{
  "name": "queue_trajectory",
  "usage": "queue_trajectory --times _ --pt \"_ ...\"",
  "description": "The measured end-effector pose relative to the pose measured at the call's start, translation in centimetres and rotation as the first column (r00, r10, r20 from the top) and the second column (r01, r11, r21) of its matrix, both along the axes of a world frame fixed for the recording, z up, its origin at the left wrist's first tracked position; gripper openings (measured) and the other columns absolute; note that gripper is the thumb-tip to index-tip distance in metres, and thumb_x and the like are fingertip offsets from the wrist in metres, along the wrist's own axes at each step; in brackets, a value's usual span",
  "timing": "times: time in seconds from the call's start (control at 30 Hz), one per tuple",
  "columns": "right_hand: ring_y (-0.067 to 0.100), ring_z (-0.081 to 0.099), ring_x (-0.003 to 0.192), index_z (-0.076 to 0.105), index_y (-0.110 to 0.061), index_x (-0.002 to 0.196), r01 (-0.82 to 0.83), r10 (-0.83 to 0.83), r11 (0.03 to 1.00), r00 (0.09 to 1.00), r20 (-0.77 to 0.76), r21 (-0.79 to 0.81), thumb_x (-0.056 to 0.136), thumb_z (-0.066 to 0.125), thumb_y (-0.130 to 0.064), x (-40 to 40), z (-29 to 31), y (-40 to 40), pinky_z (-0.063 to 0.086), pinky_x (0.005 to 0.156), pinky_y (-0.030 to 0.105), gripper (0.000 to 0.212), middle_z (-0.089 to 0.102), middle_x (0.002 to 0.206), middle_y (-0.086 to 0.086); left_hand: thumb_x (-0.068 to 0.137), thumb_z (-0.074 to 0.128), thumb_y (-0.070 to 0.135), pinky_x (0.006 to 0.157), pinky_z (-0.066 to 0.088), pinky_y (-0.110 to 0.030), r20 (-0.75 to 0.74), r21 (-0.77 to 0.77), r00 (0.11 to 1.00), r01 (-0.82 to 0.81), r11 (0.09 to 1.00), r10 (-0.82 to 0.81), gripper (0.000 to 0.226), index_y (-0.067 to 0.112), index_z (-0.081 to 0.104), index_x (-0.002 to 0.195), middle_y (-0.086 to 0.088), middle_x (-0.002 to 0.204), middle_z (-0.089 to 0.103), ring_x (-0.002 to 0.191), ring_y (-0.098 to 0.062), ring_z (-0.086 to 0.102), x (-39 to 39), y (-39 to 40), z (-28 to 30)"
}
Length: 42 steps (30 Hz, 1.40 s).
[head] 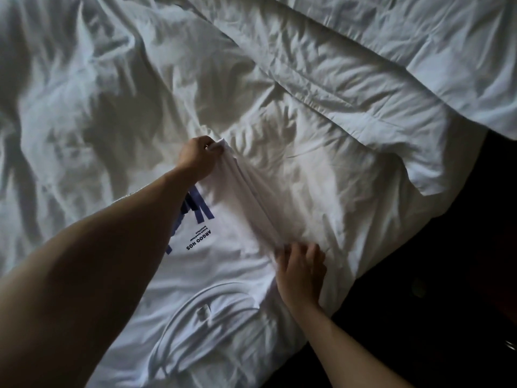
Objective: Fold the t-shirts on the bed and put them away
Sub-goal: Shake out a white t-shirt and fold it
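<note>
Head view only: white t-shirt (232, 256) lies flat on the bed (84, 93), near the bed's right edge, collar end toward the camera. The neckline (212, 306) sits low in frame with a small tag inside it. Print faces up and reads upside down from here: blue bars (200, 204) partly hidden under the left forearm, dark text (200, 239) just below them, first line looks like "ARGOO NOS", smaller lines too small to read. Left hand (197, 158) is at the far end of the shirt, fingers curled and pinching a bunched corner of the fabric, lifted slightly off the bedding. From that pinch a folded ridge of cloth (251, 197) runs diagonally down to the right hand (300, 271). Right hand is at the near end of that ridge, fingers bent with tips dug into the fabric edge; looks like it grips the shirt there, thumb not visible. So the shirt's right side is raised along one line between the two hands, the rest lies flat. Bedding is all white and heavily creased; a duvet (391, 65) is folded back across the upper right, its edge hanging over the bed side. Right of the bed is dark floor (461, 247), no detail readable. Lighting is dim.
</note>
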State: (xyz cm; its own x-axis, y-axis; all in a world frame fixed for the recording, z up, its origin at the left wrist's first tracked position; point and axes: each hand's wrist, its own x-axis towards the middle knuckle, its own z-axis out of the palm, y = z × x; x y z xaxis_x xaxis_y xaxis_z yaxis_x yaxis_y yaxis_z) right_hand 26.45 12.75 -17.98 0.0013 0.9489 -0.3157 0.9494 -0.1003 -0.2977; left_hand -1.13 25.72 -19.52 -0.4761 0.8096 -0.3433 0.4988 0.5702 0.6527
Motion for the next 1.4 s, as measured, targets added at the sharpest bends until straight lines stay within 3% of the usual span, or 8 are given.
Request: queue_trajectory --times 0.13,0.33,0.43,0.57,0.67,0.9,1.13,1.4 --pt "0.035 0.053 0.122 0.046 -0.004 0.135 0.01 -0.035 0.959 0.996 -0.084 -0.284 0.071 0.043 -0.086 0.6 0.3 0.8 0.045 0.095 0.04 0.104 0.056 0.13 0.016 0.092 0.063 0.03 0.066 0.041 -0.034 0.07 -0.056 0.997 0.048 0.997 -0.044 0.02 0.011 0.065 0.087 -0.011 0.08 0.06 0.074 -0.026 0.055 -0.4 0.1 0.0" --pt "0.007 0.065 0.088 0.069 -0.016 0.091 -0.104 -0.081 0.912 0.902 -0.424 -0.396 0.088 0.07 -0.019 2.7 0.1 3.6 0.047 0.074 0.022 0.005 0.07 0.088 -0.005 0.093 0.064 0.027 0.066 0.038 -0.032 0.085 -0.093 0.992 0.1 0.991 -0.092 0.023 0.007 0.063 0.081 -0.019 0.082 0.058 0.073 -0.029 0.053 -0.3 1.1 1.0" --pt "-0.014 0.06 0.077 0.062 -0.025 0.084 -0.052 -0.247 0.896 0.768 -0.591 -0.442 0.094 0.061 -0.005 2.6 0.9 3.7 0.042 0.074 0.014 0.023 0.065 0.082 -0.013 0.095 0.061 0.025 0.076 0.047 -0.04 0.037 -0.054 0.994 0.107 0.993 -0.106 0.024 0.002 0.066 0.098 -0.026 0.102 0.064 0.093 -0.041 0.061 -0.3 1.6 1.5" --pt "0.011 0.066 0.086 0.064 -0.014 0.089 0.198 -0.652 0.749 0.389 -0.65 -0.633 0.095 0.059 -0.002 2.5 1.3 4.0 0.049 0.073 0.013 0.014 0.07 0.081 -0.009 0.098 0.055 0.025 0.081 0.045 -0.042 -0.043 -0.044 0.987 0.151 0.988 -0.153 0.026 0.001 0.061 0.107 -0.026 0.108 0.063 0.099 -0.042 0.059 -0.1 2.2 2.9" --pt "0.015 0.059 0.071 0.061 -0.012 0.084 0.248 -0.72 0.692 0.302 -0.625 -0.678 0.095 0.058 -0.002 2.5 2.0 5.4 0.049 0.065 0.022 0.014 0.063 0.074 0.001 0.097 0.055 0.025 0.081 0.048 -0.041 0.0 -0.048 0.994 0.111 0.993 -0.111 0.026 0.003 0.062 0.109 -0.025 0.107 0.063 0.099 -0.04 0.06 0.0 3.3 4.3" --pt "0.021 0.069 0.089 0.07 -0.008 0.104 0.164 -0.76 0.644 0.255 -0.598 -0.748 0.093 0.065 -0.019 3.0 5.3 9.4 0.055 0.074 0.029 0.016 0.074 0.096 0.007 0.097 0.052 0.019 0.072 0.04 -0.031 0.084 0.009 0.985 0.152 0.988 -0.152 0.023 0.002 0.061 0.111 -0.015 0.096 0.057 0.086 -0.026 0.054 1.9 6.3 9.0" --pt "0.019 0.07 0.098 0.07 -0.002 0.112 0.082 -0.563 0.79 0.489 -0.666 -0.608 0.084 0.071 0.001 2.9 4.9 8.4 0.055 0.085 0.026 0.029 0.074 0.103 0.011 0.091 0.055 0.005 0.066 0.042 -0.029 0.115 -0.076 0.949 0.302 0.95 -0.292 0.019 -0.006 0.066 0.101 -0.015 0.087 0.06 0.08 -0.024 0.056 1.2 5.9 10.3" --pt "0.02 0.071 0.087 0.07 -0.004 0.109 0.19 -0.544 0.831 0.473 -0.693 -0.523 0.081 0.075 -0.001 4.0 8.5 10.5 0.057 0.082 0.032 0.029 0.075 0.097 0.009 0.093 0.052 0.007 0.068 0.04 -0.031 0.143 0.066 0.966 0.207 0.976 -0.215 0.018 -0.002 0.067 0.1 -0.015 0.085 0.058 0.077 -0.022 0.053 2.4 6.3 13.8"
